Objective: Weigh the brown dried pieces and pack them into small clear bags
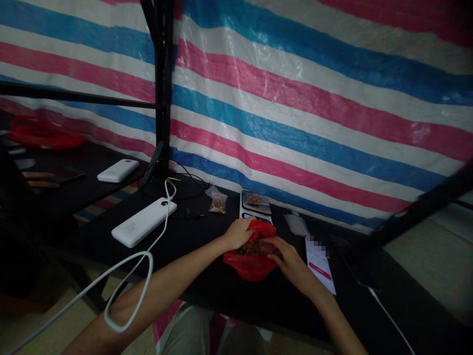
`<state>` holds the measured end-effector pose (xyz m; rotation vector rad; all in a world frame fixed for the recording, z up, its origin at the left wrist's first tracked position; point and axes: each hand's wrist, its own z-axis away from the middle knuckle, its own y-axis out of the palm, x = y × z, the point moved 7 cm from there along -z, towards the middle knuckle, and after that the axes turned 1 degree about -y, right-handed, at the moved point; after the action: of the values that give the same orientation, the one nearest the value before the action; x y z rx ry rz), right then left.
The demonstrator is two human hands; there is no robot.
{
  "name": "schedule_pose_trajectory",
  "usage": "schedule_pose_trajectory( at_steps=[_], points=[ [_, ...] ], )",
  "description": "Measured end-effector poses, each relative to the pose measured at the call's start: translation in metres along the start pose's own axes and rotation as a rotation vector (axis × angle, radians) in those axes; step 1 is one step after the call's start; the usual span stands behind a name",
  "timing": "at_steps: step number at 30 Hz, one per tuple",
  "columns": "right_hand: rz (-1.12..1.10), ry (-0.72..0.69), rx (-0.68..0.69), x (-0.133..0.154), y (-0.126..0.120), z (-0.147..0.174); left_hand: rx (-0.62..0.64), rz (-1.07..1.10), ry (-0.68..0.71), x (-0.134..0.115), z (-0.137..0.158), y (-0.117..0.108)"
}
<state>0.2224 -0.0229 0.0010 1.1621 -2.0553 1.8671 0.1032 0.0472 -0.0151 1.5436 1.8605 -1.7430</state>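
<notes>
A red plastic bag (251, 271) sits open on the black table in front of me, with small brown, grain-like bits (248, 248) inside. My left hand (239, 233) closes on the bag's far left rim. At its right side, my right hand (284, 252) reaches over the opening with curled fingers; what its fingertips pinch is hard to make out. Just behind the bag stands a small digital scale (242, 209), partly covered by my left hand and the bag. A small clear bag of brown bits (254, 198) lies on its platform.
Left of the scale lies another filled clear bag (218, 203). Clear bags (296, 225) and a phone (320, 266) with a lit screen lie to the right. A white power bank (142, 223) and its looping white cable (150, 276) are at left. A striped sheet (295, 108) hangs behind.
</notes>
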Motion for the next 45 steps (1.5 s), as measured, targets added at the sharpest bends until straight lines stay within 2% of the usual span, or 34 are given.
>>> schedule_pose_trajectory(
  at_steps=[3, 7, 13, 15, 20, 23, 25, 30, 34, 39, 45],
  points=[
    [-0.128, 0.048, -0.038, -0.009, 0.006, -0.003, -0.026, 0.062, -0.017, 0.002, -0.001, -0.001],
    [-0.285, 0.127, -0.097, -0.024, 0.017, -0.001, 0.005, 0.146, 0.031, -0.002, 0.0, 0.0],
    [-0.517, 0.194, -0.083, -0.034, 0.024, 0.004, 0.009, 0.172, 0.028, -0.001, -0.002, -0.002],
    [-0.56, 0.204, -0.137, -0.038, 0.013, 0.006, 0.045, 0.176, 0.048, -0.002, -0.002, 0.003],
    [-0.649, 0.193, -0.382, -0.044, -0.036, 0.001, 0.228, 0.214, 0.168, -0.008, 0.001, 0.022],
    [-0.732, 0.155, -0.467, -0.047, -0.056, -0.021, 0.321, 0.168, 0.135, -0.006, 0.004, 0.029],
    [-0.812, 0.148, -0.537, -0.056, -0.061, -0.041, 0.332, 0.142, 0.13, -0.007, 0.005, 0.027],
    [-1.209, 0.142, -0.777, -0.104, -0.047, -0.079, 0.282, 0.055, 0.111, -0.01, 0.006, 0.017],
    [-1.431, 0.191, -0.883, -0.143, -0.027, -0.083, 0.226, 0.049, 0.084, -0.012, 0.006, 0.01],
    [-1.524, 0.229, -0.821, -0.153, -0.016, -0.082, 0.159, -0.04, 0.105, -0.018, 0.005, 0.003],
    [-1.524, 0.283, -0.763, -0.151, -0.006, -0.091, 0.171, -0.514, 0.259, -0.028, 0.011, 0.007]
  ],
)
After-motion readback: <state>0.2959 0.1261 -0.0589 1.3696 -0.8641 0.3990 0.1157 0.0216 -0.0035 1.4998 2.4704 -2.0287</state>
